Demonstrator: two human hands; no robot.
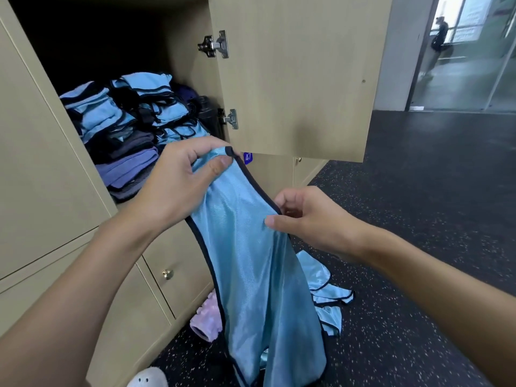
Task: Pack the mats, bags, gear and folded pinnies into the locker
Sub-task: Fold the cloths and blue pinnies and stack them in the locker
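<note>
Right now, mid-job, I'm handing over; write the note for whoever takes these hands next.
Left hand pinches the top corner of the unfolded blue pinny; right hand pinches its dark-trimmed edge lower down.
Done: folded pinnies and a purple-grey folded stack sit in the open locker.
To do: fold and pack this pinny, then the loose pinnies and pink roller on the floor.

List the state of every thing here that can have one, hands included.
Locker door, swung open.
Held pinny, unfolded, hanging from both hands.
Left hand, pinching the pinny's top strap.
Right hand, pinching its dark-trimmed edge.
Folded pinnies, stacked inside.
Floor pinnies, loose and crumpled.
Pink roller, lying on the floor.
Lower door, shut.
</note>
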